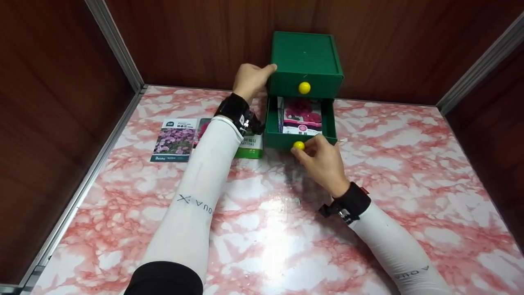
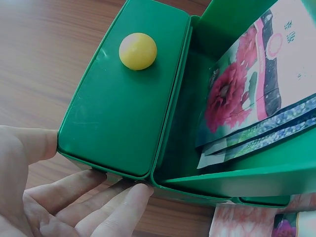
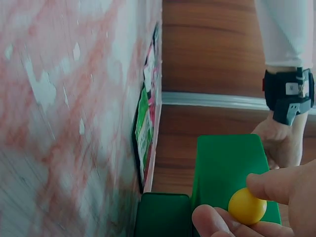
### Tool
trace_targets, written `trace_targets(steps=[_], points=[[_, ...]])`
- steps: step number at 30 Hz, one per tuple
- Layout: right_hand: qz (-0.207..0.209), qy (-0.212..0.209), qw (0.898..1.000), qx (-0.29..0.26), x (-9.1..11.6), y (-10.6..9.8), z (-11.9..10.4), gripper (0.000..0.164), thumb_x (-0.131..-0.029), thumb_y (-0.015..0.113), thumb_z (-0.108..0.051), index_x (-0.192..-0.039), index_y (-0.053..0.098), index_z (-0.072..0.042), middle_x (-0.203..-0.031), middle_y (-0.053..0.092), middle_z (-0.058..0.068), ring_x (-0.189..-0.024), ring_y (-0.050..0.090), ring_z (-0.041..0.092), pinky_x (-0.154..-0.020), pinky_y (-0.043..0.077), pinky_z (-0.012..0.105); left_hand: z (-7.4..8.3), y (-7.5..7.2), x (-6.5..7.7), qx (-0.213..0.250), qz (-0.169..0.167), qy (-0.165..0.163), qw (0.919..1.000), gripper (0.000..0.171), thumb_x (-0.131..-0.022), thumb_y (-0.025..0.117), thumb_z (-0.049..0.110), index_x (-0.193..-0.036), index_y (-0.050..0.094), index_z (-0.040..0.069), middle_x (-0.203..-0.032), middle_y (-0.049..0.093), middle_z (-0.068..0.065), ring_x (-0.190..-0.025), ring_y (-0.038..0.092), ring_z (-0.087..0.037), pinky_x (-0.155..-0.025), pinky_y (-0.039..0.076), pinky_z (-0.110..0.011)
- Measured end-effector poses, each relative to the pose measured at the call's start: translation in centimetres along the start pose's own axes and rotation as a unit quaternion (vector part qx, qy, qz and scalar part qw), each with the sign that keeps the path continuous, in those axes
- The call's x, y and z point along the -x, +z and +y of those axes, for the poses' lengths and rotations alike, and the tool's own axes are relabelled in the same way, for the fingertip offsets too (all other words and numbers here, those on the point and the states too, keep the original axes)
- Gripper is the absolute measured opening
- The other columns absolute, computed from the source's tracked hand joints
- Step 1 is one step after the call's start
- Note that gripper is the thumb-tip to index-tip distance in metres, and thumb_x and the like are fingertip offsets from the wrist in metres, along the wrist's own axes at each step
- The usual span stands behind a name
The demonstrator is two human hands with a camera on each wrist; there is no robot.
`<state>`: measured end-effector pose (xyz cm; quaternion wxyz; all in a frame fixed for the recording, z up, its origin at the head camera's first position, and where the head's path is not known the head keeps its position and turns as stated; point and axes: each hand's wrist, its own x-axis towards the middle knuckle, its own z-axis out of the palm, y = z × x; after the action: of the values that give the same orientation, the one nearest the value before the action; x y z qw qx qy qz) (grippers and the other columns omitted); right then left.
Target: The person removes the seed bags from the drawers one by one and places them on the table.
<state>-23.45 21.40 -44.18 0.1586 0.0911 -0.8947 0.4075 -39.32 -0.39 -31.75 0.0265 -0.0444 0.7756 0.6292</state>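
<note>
Presently right hand (image 1: 325, 162), grip pinched round the lower yellow knob (image 1: 298, 146), sits nearer the drawer (image 1: 278, 140), which juts forward from below the upper front of the green cabinet (image 1: 305, 51), flower packets (image 1: 303, 116) inside, while left hand (image 1: 250, 78) holds the cabinet's left upper edge.

White glare bleaches the tabletop (image 1: 270, 246) near centre; wrist views seem slightly hazy.

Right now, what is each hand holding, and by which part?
The right hand pinches the lower drawer by its yellow knob; the left hand grips the green box at its upper left edge.
</note>
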Motion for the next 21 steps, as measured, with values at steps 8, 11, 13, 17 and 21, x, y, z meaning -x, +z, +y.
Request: trace_targets(steps=[8,11,13,17,21], points=[[-0.011,0.007,1.0,0.008,1.2,-0.1,-0.4,0.032,-0.101,0.087,-0.028,-0.109,0.066,-0.006,-0.102,0.08,0.01,-0.084,0.072,0.023,-0.077,0.063,0.04,0.0,-0.2,-0.2,-0.007,-0.003,0.0,1.0,0.036,-0.106,0.076,0.043,-0.1,0.064,0.011,-0.095,0.059,0.0,-0.091,0.073,-0.019,-0.077,0.064,-0.029],[-0.011,-0.001,1.0,0.008,1.5,0.0,-0.4,0.033,-0.1,0.088,-0.028,-0.11,0.066,-0.006,-0.103,0.081,0.01,-0.086,0.074,0.023,-0.077,0.063,0.041,-0.1,-0.3,-0.2,-0.003,-0.001,0.0,1.0,0.037,-0.106,0.076,0.043,-0.1,0.063,0.009,-0.094,0.056,-0.001,-0.086,0.07,-0.019,-0.077,0.064,-0.029],[-0.01,-0.006,1.0,0.008,1.7,0.0,-0.4,0.033,-0.1,0.088,-0.029,-0.11,0.066,-0.006,-0.104,0.081,0.01,-0.087,0.076,0.023,-0.077,0.064,0.042,-0.1,-0.3,-0.1,0.006,-0.001,-0.004,1.0,0.036,-0.106,0.077,0.042,-0.108,0.064,0.007,-0.097,0.056,-0.001,-0.086,0.07,-0.018,-0.076,0.065,-0.029],[-0.009,-0.01,1.0,0.009,1.8,0.1,-0.3,0.033,-0.1,0.088,-0.028,-0.11,0.066,-0.006,-0.103,0.081,0.01,-0.087,0.076,0.023,-0.078,0.064,0.043,0.0,-0.3,0.0,0.008,0.001,-0.007,0.9999,0.039,-0.106,0.077,0.041,-0.118,0.065,0.006,-0.106,0.059,-0.003,-0.091,0.072,-0.019,-0.075,0.065,-0.028],[-0.007,-0.01,1.0,0.013,1.9,0.1,-0.2,0.033,-0.099,0.089,-0.027,-0.11,0.066,-0.006,-0.104,0.081,0.011,-0.086,0.075,0.024,-0.079,0.065,0.044,-0.1,-0.3,0.0,0.0,0.004,0.004,1.0,0.035,-0.106,0.076,0.041,-0.101,0.063,0.009,-0.096,0.056,-0.001,-0.087,0.071,-0.02,-0.073,0.065,-0.028]])
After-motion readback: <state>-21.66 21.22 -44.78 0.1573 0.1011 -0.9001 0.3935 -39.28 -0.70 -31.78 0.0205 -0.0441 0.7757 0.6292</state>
